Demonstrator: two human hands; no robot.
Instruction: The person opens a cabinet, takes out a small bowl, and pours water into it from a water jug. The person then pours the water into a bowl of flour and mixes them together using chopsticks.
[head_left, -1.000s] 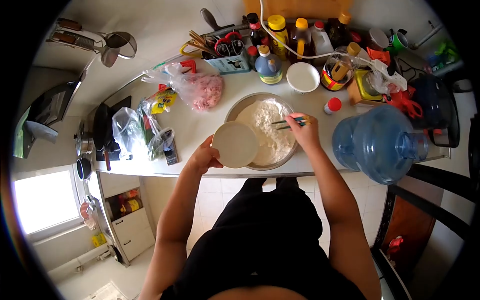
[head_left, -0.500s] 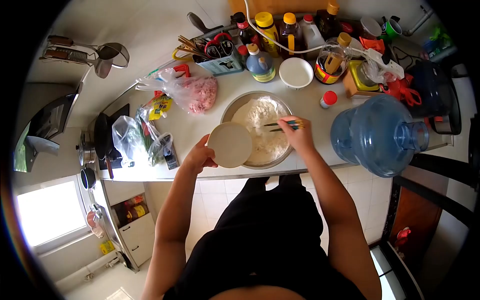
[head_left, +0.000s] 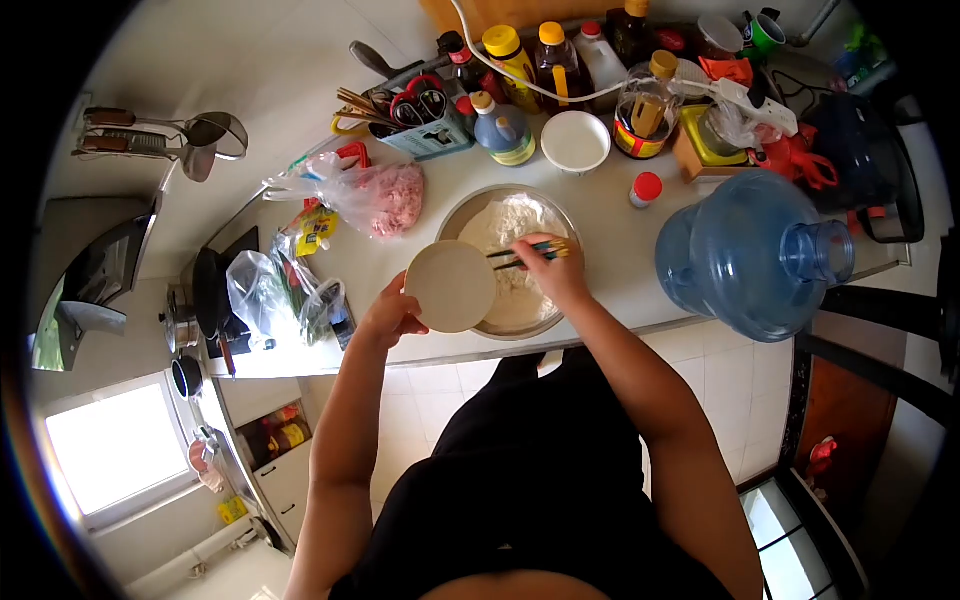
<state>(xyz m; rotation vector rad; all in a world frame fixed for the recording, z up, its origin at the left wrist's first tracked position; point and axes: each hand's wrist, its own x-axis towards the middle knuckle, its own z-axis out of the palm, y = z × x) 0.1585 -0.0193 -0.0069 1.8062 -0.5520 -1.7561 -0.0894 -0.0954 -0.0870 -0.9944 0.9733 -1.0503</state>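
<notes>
Dark chopsticks between fingers of right hand

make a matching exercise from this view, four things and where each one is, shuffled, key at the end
Things:
1. chopsticks
2. pale round dish
3. white powder
4. blue water jug

Places:
A. inside the metal bowl
B. right of the red-capped jar
C. in the right hand
D. in the left hand

Pairs: 1-C, 2-D, 3-A, 4-B
</notes>
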